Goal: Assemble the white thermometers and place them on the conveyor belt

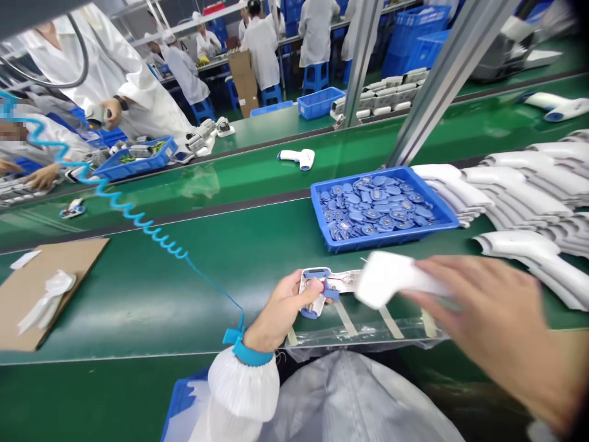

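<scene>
R hand [488,307] (blurred), fingers closed round narrow end of white shell half [384,279], its wide end overlapping handle of open device half [347,281] (touching or not, can't tell). L hand [283,304] grips the latter's wide end, thumb on top, nr front edge of green bench [161,307]. Blue tray [391,240] w/ blue parts [372,205] beyond.
</scene>
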The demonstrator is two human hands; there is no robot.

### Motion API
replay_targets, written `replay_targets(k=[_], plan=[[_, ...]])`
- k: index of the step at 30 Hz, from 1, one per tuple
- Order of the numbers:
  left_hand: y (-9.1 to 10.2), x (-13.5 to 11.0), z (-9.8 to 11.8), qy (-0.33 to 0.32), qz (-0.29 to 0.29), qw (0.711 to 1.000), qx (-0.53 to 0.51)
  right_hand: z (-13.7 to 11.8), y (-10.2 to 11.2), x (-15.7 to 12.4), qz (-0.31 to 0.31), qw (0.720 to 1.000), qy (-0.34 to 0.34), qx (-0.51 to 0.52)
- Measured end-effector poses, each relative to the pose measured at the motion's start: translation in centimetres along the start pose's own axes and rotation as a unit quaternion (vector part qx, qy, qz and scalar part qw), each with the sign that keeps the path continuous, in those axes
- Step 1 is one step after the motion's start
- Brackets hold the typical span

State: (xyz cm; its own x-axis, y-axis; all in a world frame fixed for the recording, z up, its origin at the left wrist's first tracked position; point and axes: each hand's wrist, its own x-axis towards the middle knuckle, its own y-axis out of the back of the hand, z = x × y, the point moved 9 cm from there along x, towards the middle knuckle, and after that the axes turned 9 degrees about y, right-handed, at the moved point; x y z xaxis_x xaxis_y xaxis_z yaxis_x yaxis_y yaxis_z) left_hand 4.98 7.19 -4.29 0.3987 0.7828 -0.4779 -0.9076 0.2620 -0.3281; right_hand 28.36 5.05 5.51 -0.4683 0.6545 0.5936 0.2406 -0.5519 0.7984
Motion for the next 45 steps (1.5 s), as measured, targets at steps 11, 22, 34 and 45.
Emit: replay_targets(k=[11,22,34,45], plan=[[0.3,-0.6,0.9,-0.068,0.027,0.992,0.106,-8.8,-6.9,3.5,-0.114,0.977,0.047,0.173],[1.1,-2.5,1.0,-0.15,0.192,0.907,0.345,-8.8,-9.6,0.4,-0.377,0.684,-0.214,0.586],[0.2,-3.6,-1.7,-0.213,0.181,0.796,0.537,-10.2,-8.6,-1.2,-0.391,0.692,-0.212,0.568],[0.5,-3.8,-1.8,-0.123,0.081,0.837,0.527,-10.7,-7.3,-1.2,-0.386,0.654,-0.2,0.619]])
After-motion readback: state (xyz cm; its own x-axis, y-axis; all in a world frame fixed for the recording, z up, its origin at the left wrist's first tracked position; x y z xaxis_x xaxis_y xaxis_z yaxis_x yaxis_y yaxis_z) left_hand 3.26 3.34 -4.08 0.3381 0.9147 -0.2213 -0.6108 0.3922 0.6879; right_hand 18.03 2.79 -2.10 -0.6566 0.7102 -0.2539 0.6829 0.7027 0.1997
